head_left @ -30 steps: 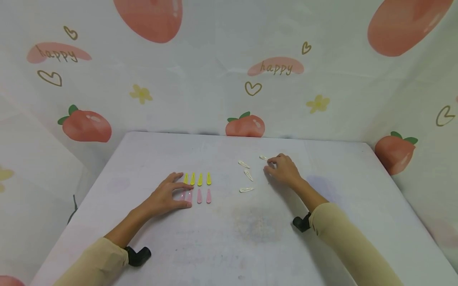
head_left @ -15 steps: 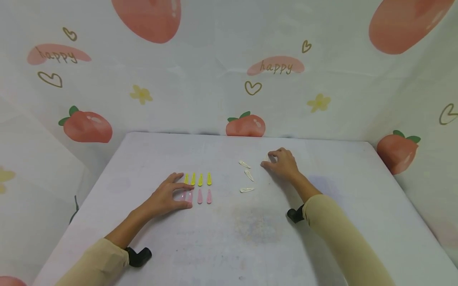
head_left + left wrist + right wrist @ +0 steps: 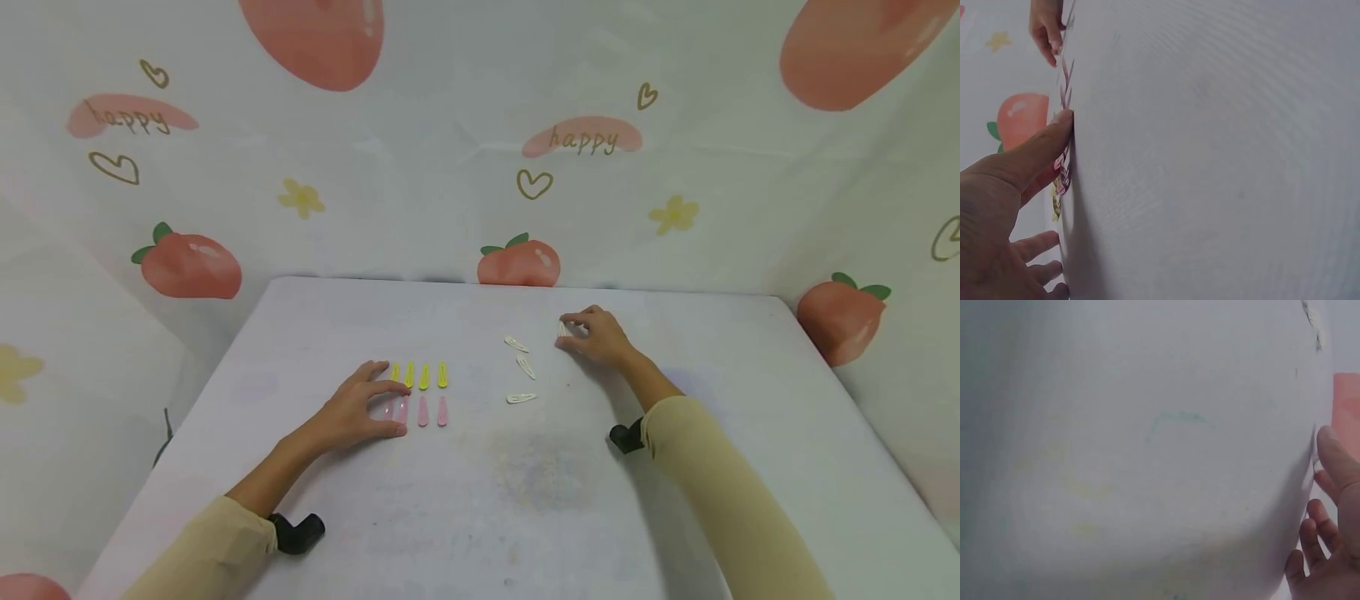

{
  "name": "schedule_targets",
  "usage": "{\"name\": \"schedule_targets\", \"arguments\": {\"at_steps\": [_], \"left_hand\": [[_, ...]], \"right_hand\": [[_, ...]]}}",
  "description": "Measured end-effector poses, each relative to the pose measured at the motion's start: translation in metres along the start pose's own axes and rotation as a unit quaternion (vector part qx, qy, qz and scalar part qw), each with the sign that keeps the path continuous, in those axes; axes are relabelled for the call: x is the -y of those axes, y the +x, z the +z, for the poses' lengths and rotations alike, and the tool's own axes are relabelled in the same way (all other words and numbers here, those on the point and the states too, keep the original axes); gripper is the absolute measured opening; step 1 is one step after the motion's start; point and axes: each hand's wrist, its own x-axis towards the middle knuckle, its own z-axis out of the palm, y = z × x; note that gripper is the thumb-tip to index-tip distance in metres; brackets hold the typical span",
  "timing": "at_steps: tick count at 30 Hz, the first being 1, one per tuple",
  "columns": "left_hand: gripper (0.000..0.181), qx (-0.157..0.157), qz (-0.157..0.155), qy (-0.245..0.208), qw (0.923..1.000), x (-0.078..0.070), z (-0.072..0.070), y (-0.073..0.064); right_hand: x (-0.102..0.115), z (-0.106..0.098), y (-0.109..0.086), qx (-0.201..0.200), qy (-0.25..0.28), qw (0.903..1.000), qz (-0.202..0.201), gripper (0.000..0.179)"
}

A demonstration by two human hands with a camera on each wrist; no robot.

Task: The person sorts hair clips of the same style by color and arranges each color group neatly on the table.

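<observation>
My left hand [image 3: 352, 410] rests at the left end of two rows of snap hair clips, thumb and index finger at the two ends of a pink hair clip [image 3: 402, 410]. Behind it runs the row of yellow hair clips [image 3: 424, 377]; more pink hair clips [image 3: 442, 412] lie to its right. At the back right, my right hand [image 3: 600, 335] pinches a white hair clip [image 3: 562, 329] lengthwise between thumb and index finger. Three other white hair clips [image 3: 521, 398] lie at differing angles to the left of that hand. In the left wrist view the thumb [image 3: 1054, 134] partly covers the clips.
The white table [image 3: 465, 517] carries faint stains in front of the clips. A cloth backdrop [image 3: 420, 150] with printed peaches and hearts stands behind its far edge. Black wrist mounts [image 3: 298, 533] stick out from both sleeves.
My right hand has drawn the farthest white hair clip into its fingertips and turned it from lying sideways to pointing front to back. The left hand has stayed in place.
</observation>
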Motion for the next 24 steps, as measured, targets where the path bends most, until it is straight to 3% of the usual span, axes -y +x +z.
{"name": "schedule_targets", "arguments": {"at_steps": [10, 19, 24], "left_hand": [[0.054, 0.0, 0.009, 0.007, 0.9999, -0.002, -0.002, 0.002], [0.058, 0.011, -0.001, -0.003, 0.9999, 0.0, -0.002, 0.002], [0.05, -0.026, 0.028, -0.025, 0.999, -0.011, -0.001, 0.007]], "right_hand": [[0.0, 0.001, 0.0, -0.008, 0.012, 0.9998, 0.016, 0.049], [0.005, 0.003, -0.001, -0.012, 0.014, 0.9987, 0.047, 0.049], [0.006, 0.004, -0.003, -0.011, 0.016, 0.9981, 0.058, 0.049]]}}
